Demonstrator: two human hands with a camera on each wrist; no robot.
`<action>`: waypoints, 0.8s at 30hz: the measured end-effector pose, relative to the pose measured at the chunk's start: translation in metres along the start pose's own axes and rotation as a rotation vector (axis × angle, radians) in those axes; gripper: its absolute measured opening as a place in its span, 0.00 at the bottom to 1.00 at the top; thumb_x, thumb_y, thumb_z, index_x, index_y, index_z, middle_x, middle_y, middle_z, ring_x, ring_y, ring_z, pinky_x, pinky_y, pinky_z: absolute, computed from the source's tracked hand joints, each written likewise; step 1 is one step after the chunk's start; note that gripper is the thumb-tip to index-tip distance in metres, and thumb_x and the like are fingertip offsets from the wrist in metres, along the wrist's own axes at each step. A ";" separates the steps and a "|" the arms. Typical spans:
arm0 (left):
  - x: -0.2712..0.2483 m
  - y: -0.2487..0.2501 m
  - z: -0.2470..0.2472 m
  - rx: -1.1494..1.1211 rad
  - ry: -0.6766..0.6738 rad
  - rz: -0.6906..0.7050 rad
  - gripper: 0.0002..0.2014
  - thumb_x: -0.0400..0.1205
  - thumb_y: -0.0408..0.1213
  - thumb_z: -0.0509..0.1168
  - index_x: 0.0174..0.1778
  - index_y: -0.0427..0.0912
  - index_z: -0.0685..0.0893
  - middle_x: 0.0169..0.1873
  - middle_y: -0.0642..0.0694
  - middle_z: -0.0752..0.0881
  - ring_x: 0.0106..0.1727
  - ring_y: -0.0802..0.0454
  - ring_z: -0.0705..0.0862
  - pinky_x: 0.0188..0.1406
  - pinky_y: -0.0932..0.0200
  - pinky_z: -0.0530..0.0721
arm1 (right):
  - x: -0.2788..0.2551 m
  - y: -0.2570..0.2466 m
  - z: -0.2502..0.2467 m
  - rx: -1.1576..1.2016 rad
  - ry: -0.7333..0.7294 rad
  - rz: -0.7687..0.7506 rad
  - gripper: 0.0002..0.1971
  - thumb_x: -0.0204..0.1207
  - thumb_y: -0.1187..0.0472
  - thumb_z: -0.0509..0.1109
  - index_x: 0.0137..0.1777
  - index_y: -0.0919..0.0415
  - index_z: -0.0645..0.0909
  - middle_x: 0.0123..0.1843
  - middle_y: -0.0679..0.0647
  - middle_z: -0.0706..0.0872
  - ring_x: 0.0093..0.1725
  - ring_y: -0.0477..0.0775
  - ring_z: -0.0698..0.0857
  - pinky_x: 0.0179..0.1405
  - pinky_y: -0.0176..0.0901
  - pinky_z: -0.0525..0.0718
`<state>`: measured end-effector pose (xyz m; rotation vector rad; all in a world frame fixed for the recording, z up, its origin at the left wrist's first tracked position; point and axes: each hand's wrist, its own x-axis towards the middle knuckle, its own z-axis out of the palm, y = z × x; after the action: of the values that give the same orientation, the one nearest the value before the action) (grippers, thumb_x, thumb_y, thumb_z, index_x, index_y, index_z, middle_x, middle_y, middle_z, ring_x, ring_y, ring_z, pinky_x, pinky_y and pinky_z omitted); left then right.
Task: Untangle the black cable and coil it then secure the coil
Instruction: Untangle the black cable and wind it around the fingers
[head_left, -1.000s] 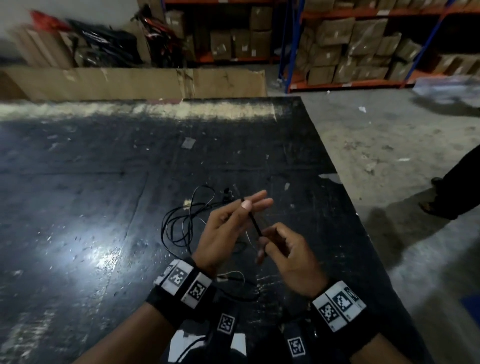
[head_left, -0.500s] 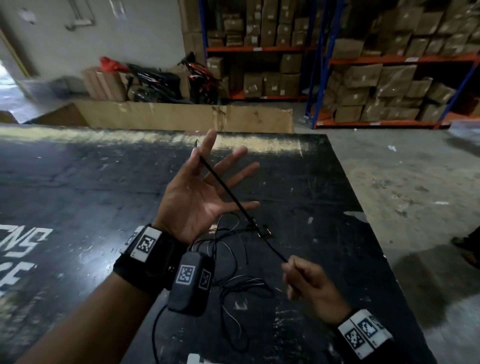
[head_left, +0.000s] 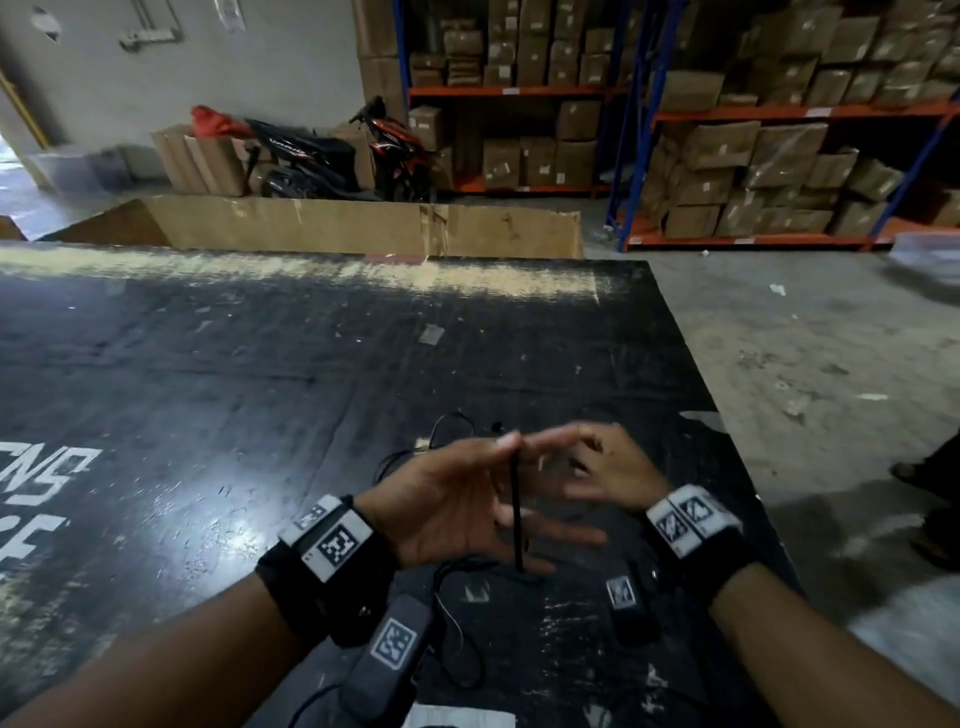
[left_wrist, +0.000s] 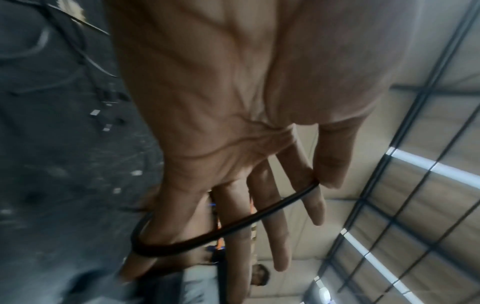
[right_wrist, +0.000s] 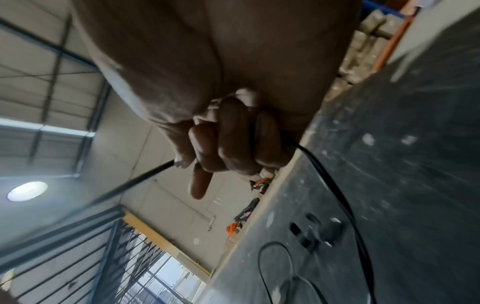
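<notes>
The black cable (head_left: 516, 514) runs straight down across my left hand's (head_left: 467, 499) upturned palm, from the thumb side to the little-finger side. In the left wrist view the thumb (left_wrist: 335, 156) pinches the cable (left_wrist: 233, 224) against the index finger, and the cable passes over the straight fingers and bends round the hand's outer edge. My right hand (head_left: 608, 467) is just beyond the left fingertips. Its curled fingers (right_wrist: 233, 139) grip the cable (right_wrist: 335, 185), which trails down to the table. Loose thin loops (head_left: 457, 577) lie on the table under both hands.
The black scuffed table (head_left: 260, 389) stretches far left and ahead; its right edge (head_left: 727, 415) is close to my right hand. A cardboard wall (head_left: 363, 223) stands along the far edge. Someone's foot (head_left: 909, 470) is on the floor at right. Shelves of boxes (head_left: 753, 156) fill the back.
My left hand has dropped from its raised position. The right hand has come up from the lower right to meet it, bringing the once taut cable round the left hand's fingers.
</notes>
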<state>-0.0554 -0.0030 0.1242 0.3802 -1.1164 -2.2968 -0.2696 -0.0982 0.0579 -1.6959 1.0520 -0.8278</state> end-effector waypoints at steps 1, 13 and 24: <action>0.002 -0.007 -0.004 0.016 0.030 -0.038 0.22 0.89 0.49 0.60 0.78 0.51 0.81 0.74 0.37 0.85 0.77 0.27 0.79 0.79 0.13 0.51 | 0.006 -0.010 -0.004 -0.047 -0.006 -0.037 0.16 0.84 0.54 0.69 0.45 0.66 0.89 0.40 0.71 0.90 0.33 0.60 0.84 0.41 0.48 0.80; 0.001 -0.012 -0.046 0.146 0.587 0.006 0.23 0.90 0.51 0.58 0.80 0.49 0.79 0.77 0.38 0.83 0.77 0.36 0.82 0.61 0.40 0.77 | -0.005 -0.086 0.009 -0.379 0.011 -0.355 0.11 0.79 0.49 0.73 0.40 0.54 0.89 0.31 0.53 0.90 0.29 0.52 0.87 0.30 0.53 0.84; -0.009 0.054 -0.049 -0.023 0.574 0.383 0.23 0.92 0.51 0.52 0.85 0.58 0.72 0.80 0.39 0.80 0.80 0.36 0.79 0.72 0.14 0.70 | -0.031 -0.044 0.050 0.138 -0.234 -0.060 0.20 0.91 0.59 0.54 0.55 0.70 0.86 0.23 0.59 0.73 0.18 0.43 0.70 0.20 0.31 0.68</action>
<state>-0.0060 -0.0554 0.1367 0.6961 -0.7851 -1.7062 -0.2261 -0.0434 0.0808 -1.6666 0.7714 -0.7035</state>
